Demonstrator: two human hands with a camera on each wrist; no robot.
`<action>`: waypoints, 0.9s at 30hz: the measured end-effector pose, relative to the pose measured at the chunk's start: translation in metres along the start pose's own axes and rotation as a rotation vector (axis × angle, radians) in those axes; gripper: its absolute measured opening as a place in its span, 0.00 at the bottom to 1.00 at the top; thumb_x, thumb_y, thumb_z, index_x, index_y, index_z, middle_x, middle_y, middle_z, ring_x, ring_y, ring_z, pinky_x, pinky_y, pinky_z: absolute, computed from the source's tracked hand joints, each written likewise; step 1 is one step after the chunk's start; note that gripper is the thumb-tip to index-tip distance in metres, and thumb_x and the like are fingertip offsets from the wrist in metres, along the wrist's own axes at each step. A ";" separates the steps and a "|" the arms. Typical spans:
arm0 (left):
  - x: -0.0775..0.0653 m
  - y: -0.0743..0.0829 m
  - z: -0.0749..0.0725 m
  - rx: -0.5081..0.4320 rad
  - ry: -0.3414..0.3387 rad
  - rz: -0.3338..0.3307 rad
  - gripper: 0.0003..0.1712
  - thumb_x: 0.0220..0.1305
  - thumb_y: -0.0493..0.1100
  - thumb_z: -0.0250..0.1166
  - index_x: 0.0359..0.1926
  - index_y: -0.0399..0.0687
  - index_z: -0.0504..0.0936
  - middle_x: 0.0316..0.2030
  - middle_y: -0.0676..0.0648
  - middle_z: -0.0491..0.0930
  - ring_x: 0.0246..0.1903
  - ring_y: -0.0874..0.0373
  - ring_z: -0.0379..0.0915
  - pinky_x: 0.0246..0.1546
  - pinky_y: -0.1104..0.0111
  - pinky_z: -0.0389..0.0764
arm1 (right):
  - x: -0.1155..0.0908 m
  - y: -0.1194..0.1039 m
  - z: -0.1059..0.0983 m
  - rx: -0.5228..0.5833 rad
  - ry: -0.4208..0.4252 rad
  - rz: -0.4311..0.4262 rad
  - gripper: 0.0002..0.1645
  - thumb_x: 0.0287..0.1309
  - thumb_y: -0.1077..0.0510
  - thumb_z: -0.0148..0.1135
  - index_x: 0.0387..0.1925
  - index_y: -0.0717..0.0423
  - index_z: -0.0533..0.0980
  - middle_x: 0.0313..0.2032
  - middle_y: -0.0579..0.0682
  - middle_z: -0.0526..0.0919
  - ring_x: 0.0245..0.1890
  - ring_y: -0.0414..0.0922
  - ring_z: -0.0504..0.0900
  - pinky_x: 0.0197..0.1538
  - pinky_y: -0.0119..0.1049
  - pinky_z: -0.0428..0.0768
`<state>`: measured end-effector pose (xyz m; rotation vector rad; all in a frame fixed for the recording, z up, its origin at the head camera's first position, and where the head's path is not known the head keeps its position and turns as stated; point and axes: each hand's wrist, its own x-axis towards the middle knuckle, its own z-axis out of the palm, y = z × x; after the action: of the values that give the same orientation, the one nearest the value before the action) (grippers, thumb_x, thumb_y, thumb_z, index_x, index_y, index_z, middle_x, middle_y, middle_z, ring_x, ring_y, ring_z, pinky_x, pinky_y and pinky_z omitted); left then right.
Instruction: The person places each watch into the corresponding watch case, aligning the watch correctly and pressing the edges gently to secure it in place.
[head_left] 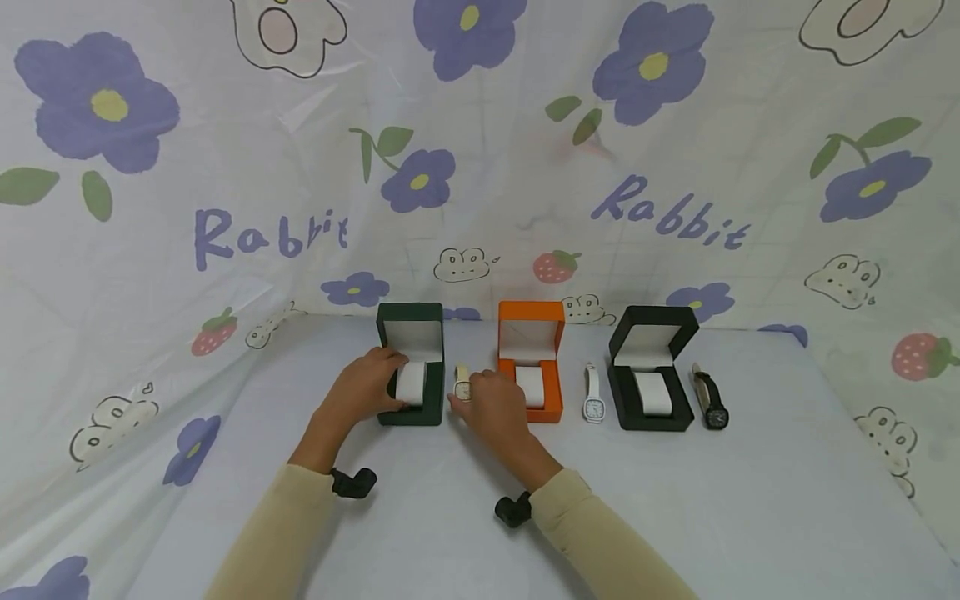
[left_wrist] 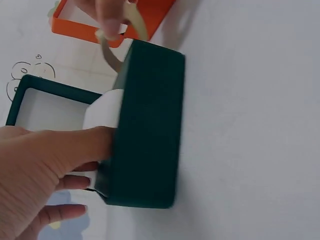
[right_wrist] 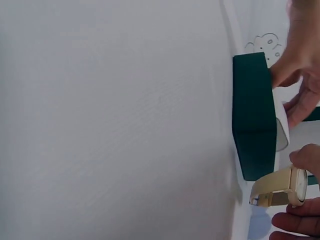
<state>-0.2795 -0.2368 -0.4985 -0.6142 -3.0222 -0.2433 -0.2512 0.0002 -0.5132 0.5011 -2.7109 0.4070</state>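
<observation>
The dark green watch box (head_left: pixel 432 407) stands with its lid up. My left hand (head_left: pixel 369 385) reaches into it, thumb and fingers on either side of the white watch cushion (head_left: pixel 411 383), which shows partly raised in the right wrist view (right_wrist: pixel 281 127). My right hand (head_left: pixel 491 408) pinches a gold watch (head_left: pixel 462 388) by its case, between the green box and the orange watch box (head_left: pixel 553 400). In the right wrist view, the gold watch (right_wrist: pixel 280 189) hangs beside the green box's end, its strap forming a loop.
Right of the orange box lies a white watch (head_left: pixel 592 400). Further right are an open black watch box (head_left: pixel 678 408) with a white cushion and a black watch (head_left: pixel 712 404). A patterned sheet (head_left: pixel 487 167) hangs behind the white table (head_left: pixel 450 517).
</observation>
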 end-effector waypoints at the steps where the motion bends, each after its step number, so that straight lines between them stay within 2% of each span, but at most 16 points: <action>1: -0.001 0.000 0.001 0.008 0.016 0.006 0.46 0.45 0.53 0.84 0.63 0.38 0.78 0.56 0.40 0.79 0.54 0.46 0.76 0.57 0.53 0.81 | -0.002 0.001 -0.002 0.018 0.014 -0.003 0.26 0.55 0.40 0.75 0.32 0.60 0.85 0.21 0.48 0.79 0.19 0.42 0.72 0.20 0.30 0.74; 5: -0.004 -0.002 0.005 0.004 0.075 0.026 0.45 0.45 0.52 0.84 0.63 0.38 0.79 0.58 0.39 0.79 0.57 0.45 0.75 0.59 0.53 0.80 | -0.008 0.003 -0.009 0.083 0.056 0.011 0.27 0.55 0.40 0.75 0.38 0.61 0.86 0.25 0.50 0.83 0.20 0.40 0.73 0.20 0.28 0.73; 10: -0.008 -0.004 0.008 0.003 0.150 0.065 0.45 0.44 0.51 0.85 0.63 0.40 0.79 0.60 0.39 0.77 0.60 0.44 0.74 0.59 0.52 0.80 | -0.015 0.008 -0.017 0.182 0.113 0.036 0.26 0.55 0.43 0.76 0.41 0.62 0.86 0.25 0.50 0.85 0.19 0.41 0.75 0.21 0.28 0.74; 16: -0.014 -0.006 0.013 -0.005 0.242 0.104 0.45 0.44 0.50 0.85 0.64 0.42 0.79 0.60 0.40 0.76 0.60 0.44 0.72 0.58 0.50 0.79 | -0.018 0.013 -0.025 0.272 0.120 0.062 0.24 0.57 0.46 0.75 0.45 0.62 0.85 0.27 0.50 0.87 0.23 0.42 0.79 0.25 0.28 0.77; 22: -0.019 -0.010 0.020 -0.027 0.371 0.193 0.47 0.42 0.46 0.86 0.65 0.43 0.78 0.60 0.40 0.75 0.59 0.44 0.73 0.59 0.50 0.79 | -0.020 0.016 -0.030 0.331 0.133 0.077 0.26 0.56 0.48 0.77 0.49 0.62 0.85 0.26 0.51 0.86 0.23 0.41 0.75 0.23 0.28 0.72; 27: -0.022 -0.011 0.022 -0.007 0.462 0.263 0.47 0.42 0.44 0.86 0.65 0.41 0.77 0.61 0.38 0.74 0.59 0.42 0.74 0.60 0.52 0.78 | -0.022 0.017 -0.035 0.377 0.153 0.075 0.26 0.56 0.48 0.76 0.49 0.62 0.84 0.29 0.54 0.87 0.22 0.40 0.72 0.21 0.28 0.68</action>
<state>-0.2633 -0.2515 -0.5233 -0.8155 -2.4724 -0.3304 -0.2288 0.0338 -0.4940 0.4446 -2.5160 0.9463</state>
